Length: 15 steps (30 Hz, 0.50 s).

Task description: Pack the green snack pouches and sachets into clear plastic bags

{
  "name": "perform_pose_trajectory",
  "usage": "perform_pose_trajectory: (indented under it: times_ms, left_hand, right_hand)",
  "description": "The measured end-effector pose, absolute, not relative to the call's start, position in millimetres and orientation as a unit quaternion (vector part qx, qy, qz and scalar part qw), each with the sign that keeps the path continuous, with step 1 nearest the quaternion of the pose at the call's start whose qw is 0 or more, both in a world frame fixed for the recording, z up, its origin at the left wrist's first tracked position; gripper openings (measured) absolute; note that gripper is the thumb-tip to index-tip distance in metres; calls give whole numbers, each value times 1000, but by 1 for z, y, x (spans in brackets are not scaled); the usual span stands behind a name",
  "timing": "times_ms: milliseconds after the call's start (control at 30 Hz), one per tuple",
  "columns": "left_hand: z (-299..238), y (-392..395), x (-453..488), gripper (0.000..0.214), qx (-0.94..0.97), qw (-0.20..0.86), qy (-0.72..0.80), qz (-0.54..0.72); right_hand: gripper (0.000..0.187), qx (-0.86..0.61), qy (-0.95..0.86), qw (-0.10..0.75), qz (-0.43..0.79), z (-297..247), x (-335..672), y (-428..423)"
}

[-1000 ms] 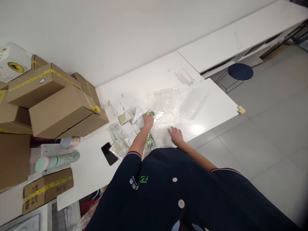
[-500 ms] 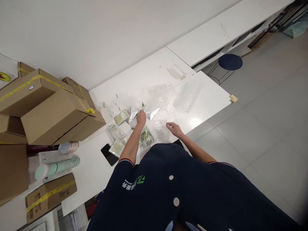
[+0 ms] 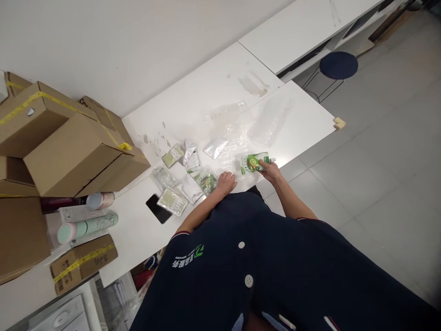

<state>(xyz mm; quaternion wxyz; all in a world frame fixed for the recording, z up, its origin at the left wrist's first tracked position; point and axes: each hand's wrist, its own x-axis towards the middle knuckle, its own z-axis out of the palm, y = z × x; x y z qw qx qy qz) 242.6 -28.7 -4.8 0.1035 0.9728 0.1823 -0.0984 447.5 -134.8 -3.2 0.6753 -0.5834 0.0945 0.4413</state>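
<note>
My right hand (image 3: 270, 171) grips a green and white spout pouch (image 3: 253, 162) with a kiwi picture, its capped end pointing right. The pouch is over the near right part of the clear bubble wrap (image 3: 229, 126). My left hand (image 3: 226, 183) rests low at the near edge of the wrap, fingers loosely bent and a little apart, no object visible in them. Just left of it lies a green printed packet (image 3: 207, 182). Further left are a silver pouch (image 3: 190, 188) and clear-wrapped pale green packets (image 3: 172, 201). Another silver pouch (image 3: 215, 147) lies on the wrap's left side.
A black phone (image 3: 157, 209) lies partly under a packet. Cardboard boxes (image 3: 74, 161) are stacked at the left, near a mint bottle (image 3: 87, 228). The white table (image 3: 134, 239) has a padded corner (image 3: 339, 123); a dark blue stool (image 3: 339, 65) stands beyond.
The spout pouch is now in my right hand, over the wrap. My left hand has drawn back from among the packets, toward my body and rightward. The view has shifted slightly.
</note>
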Motion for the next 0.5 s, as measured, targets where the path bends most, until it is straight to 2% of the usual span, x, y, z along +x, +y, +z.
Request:
perform_pose_trajectory:
  times_ms: [133,233,333,500]
  left_hand:
    - [-20,-27,243,31,979,87,131,-126]
    - [-29,-28,246,25,978,88,117,-150]
    - [-34,-29,248,32,980,82,119,-140]
    - [-40,-35,255,49,978,76,159,-112]
  right_hand:
    - [24,-583,52,652,482,-15,453,-133]
    - [26,-661,55,580,474,-27,449,-129]
    - [30,-735,53,497,459,-39,448,-132]
    - [35,-771,10,414,484,-42,450,-137]
